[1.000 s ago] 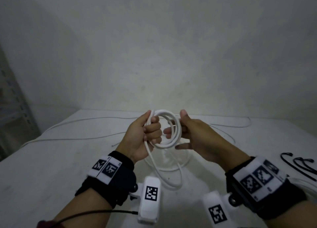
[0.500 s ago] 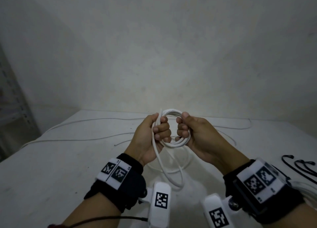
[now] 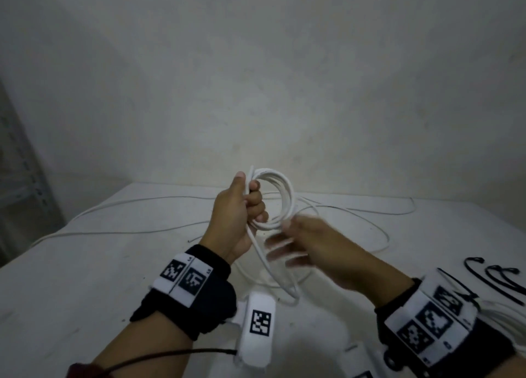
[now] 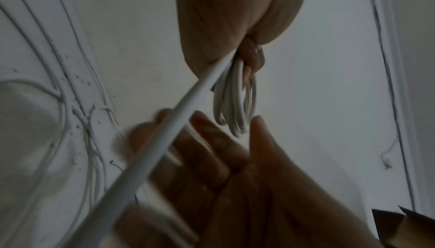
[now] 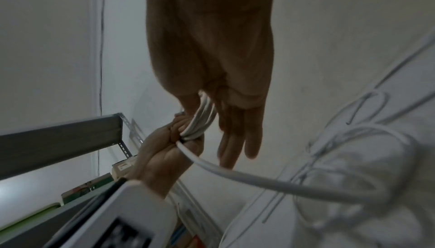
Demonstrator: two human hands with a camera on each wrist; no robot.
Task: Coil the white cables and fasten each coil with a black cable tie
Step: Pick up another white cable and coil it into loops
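Note:
In the head view my left hand holds a coil of white cable upright above the table, fingers curled round its left side. The cable's loose tail hangs from that fist down to a loop on the table. My right hand is blurred just below the coil, fingers spread and straight, holding nothing. The left wrist view shows the coil hanging from my left hand above the right hand's fingers. Several black cable ties lie at the right.
More loose white cables run across the white table behind and beside my hands. A grey metal shelf stands to the left of the table. A bare wall rises behind the far edge.
My right hand has let go of the coil, opened its fingers and dropped below it. My left hand keeps its grip and has lifted the coil slightly.

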